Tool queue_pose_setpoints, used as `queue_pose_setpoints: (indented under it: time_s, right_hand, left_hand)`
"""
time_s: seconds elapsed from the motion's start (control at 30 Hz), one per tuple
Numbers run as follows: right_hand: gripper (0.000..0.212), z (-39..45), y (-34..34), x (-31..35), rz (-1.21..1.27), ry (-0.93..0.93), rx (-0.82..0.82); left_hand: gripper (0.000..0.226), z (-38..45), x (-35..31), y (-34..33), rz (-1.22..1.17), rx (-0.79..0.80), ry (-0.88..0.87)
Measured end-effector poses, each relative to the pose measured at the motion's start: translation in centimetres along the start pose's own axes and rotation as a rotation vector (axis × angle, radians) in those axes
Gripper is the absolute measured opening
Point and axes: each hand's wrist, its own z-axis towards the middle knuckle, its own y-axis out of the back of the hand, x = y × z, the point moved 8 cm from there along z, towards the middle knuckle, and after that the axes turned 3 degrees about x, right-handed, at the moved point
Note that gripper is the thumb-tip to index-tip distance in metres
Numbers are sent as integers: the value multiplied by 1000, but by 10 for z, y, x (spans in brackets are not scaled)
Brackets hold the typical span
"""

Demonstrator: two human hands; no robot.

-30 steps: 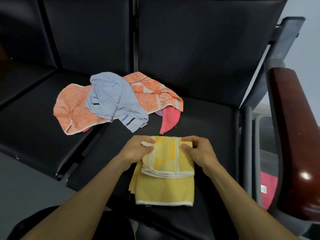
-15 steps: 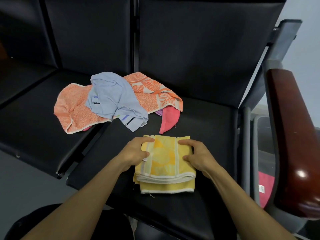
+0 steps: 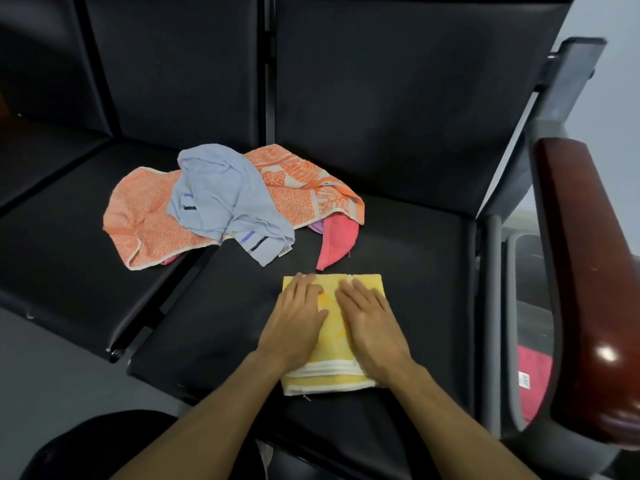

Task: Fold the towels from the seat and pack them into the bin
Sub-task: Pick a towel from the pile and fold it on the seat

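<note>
No brand or writing can be read anywhere: a small white tag (image 3: 285,250) hangs at the near corner of the light blue towel (image 3: 221,202), and a white label (image 3: 524,380) sits on the pink cloth (image 3: 531,386) low at the right, but the print on both is too small to make out.

The surface is a row of black padded seats with tall black backrests; the right seat (image 3: 398,244) carries the work. A dark red wooden armrest (image 3: 585,271) on a grey frame closes the row at the right, and a pale wall shows beyond it. Grey floor lies near left, under the seat edges.

The folded yellow towel (image 3: 334,327) lies flat near the front of the right seat, its white-banded layered edges facing near. Both hands lie flat on top of it with fingers straight, gripping nothing: the left hand (image 3: 294,327) on its left half, the right hand (image 3: 372,323) on its right half, a strip of yellow showing between them.

Farther left, across the gap between two seats, lies the unfolded heap: an orange patterned towel (image 3: 145,216) underneath, the light blue towel draped over it, and a pink towel (image 3: 334,244) poking out at the right end, its tip just beyond the yellow towel's far edge.
</note>
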Motion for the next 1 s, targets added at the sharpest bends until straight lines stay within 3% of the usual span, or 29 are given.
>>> queue_pose_setpoints:
  time_s: [0.03, 0.1, 0.2, 0.3, 0.37, 0.47, 0.57, 0.63, 0.73, 0.8, 0.87, 0.93, 1.0]
  right_hand:
    - [58, -1, -4, -6, -69, -36, 30]
    - [71, -1, -9, -13, -125, -105, 81]
    - [74, 2, 3, -9, -132, -109, 35]
    - [47, 5, 28, -12, -145, -114, -98]
    - [41, 5, 27, -21, -161, -166, -64]
    - [52, 3, 27, -34, -165, -267, -31]
    - [38, 4, 33, -31, -126, -263, -54]
    - [22, 3, 40, -23, 63, -228, -123]
    - [27, 0, 47, -27, 458, -297, -211]
    - [57, 0, 46, -38, 662, -387, -180]
    - [70, -1, 46, -45, 838, -435, -131]
    - [64, 0, 47, -47, 880, -431, -86]
    - [48, 2, 45, -47, 814, -417, -71]
  left_hand:
    - [58, 0, 5, -5, 8, 61, 30]
    - [73, 1, 8, -9, 56, 134, 44]
    - [64, 6, 6, 0, 83, 93, 50]
    - [44, 11, 18, 25, 17, -78, 113]
    - [42, 12, 25, 26, 35, -36, 162]
    - [48, 15, 34, 18, 96, 86, 228]
    - [43, 13, 38, 19, 71, 126, 287]
    - [29, 9, 33, 30, -85, 16, 285]
    - [30, 3, 34, 41, -419, -120, 337]
    - [48, 3, 39, 37, -612, -75, 412]
    - [50, 4, 38, 30, -742, 48, 447]
    - [40, 3, 31, 25, -712, 174, 398]
    - [27, 3, 30, 24, -648, 158, 357]
